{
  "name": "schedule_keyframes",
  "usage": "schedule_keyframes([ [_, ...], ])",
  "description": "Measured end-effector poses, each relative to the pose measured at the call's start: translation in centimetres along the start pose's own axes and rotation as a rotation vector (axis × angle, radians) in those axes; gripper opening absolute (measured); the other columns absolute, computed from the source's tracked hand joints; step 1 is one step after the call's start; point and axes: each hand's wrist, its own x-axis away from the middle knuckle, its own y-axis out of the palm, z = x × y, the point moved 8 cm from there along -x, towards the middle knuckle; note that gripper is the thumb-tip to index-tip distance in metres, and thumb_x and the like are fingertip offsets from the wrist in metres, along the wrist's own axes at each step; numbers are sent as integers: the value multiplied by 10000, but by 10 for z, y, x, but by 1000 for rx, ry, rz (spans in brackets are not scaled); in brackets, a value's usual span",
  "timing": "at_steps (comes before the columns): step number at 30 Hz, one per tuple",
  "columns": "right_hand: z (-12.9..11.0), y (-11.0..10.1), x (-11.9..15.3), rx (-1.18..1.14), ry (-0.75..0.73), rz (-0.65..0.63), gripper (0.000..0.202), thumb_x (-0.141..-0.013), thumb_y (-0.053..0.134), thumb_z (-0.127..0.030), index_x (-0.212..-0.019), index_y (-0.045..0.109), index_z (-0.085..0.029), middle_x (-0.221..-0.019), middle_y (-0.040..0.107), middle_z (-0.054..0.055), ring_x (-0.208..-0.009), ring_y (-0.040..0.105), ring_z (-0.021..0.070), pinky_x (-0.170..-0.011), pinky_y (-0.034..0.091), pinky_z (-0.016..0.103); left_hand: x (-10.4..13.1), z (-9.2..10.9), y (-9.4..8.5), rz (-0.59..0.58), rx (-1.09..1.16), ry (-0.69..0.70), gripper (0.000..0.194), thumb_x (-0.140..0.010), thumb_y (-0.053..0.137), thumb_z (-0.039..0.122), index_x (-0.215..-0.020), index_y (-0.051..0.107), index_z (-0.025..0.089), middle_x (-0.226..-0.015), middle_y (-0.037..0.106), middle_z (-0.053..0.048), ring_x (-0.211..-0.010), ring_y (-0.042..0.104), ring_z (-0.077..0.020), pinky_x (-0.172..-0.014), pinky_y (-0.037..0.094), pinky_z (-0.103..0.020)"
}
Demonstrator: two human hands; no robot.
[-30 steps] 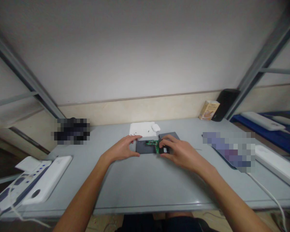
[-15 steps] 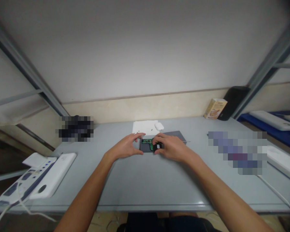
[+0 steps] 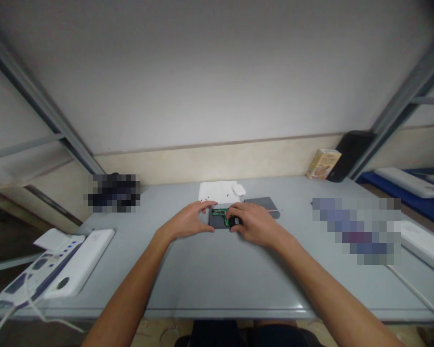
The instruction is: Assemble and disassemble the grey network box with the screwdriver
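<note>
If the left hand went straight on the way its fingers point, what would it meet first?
The left hand would probably first meet the dark case between its thumb and fingers, then the right hand; depth is unclear.

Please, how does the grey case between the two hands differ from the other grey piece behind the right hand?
The grey case has a green circuit board on it, while the other grey piece shows a plain surface.
The grey case sits between the left hand and right hand; the other grey piece lies farther back, partly hidden by the right hand.
Both are dark grey and flat.
</note>
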Motion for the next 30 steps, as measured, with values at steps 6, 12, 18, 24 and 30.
schedule_keyframes([
  [6, 1, 2, 0, -24, -3, 6, 290, -846, 750, -305, -1115, 646, -270, -1148, 688, 47, -1028, 638, 254, -838, 416, 359, 0, 0, 0, -6, 1, 8, 786, -705, 875, 391, -1416, 564, 268, -1218, 676, -66, -1019, 618, -225, -933, 504, -373],
  [12, -1, -2, 2, -13, 29, 2, 286, -853, 737, -287, -1126, 655, -261, -1147, 685, 55, -1031, 630, 256, -874, 423, 377, 0, 1, 1, -4, -34, 16, 747, -710, 871, 390, -1386, 589, 248, -1195, 682, -79, -1002, 619, -233, -924, 508, -383],
  [18, -3, 0, 1, -27, 4, 32, 299, -835, 751, -266, -1122, 666, -264, -1130, 689, 53, -1041, 635, 255, -884, 440, 378, 0, -2, 2, -7, -36, -3, 757, -708, 869, 410, -1392, 581, 264, -1223, 672, -75, -1022, 616, -241, -939, 503, -389],
  [24, -2, -6, 4, -26, 10, 109, 365, -828, 754, -299, -1183, 670, -287, -1337, 623, 85, -1094, 646, 297, -918, 477, 424, 0, -3, 2, -10, -18, -5, 752, -704, 866, 440, -1383, 587, 277, -1219, 671, -67, -1018, 616, -247, -933, 503, -388],
  [30, 11, -75, 9, -341, 149, 539, 418, -990, 543, -354, -1390, 494, -243, -1023, 680, 53, -833, 645, 187, -765, 502, 320, 2, -2, 1, 6, -18, 1, 710, -707, 865, 451, -1348, 612, 281, -1183, 671, -64, -1014, 614, -249, -931, 504, -383],
])
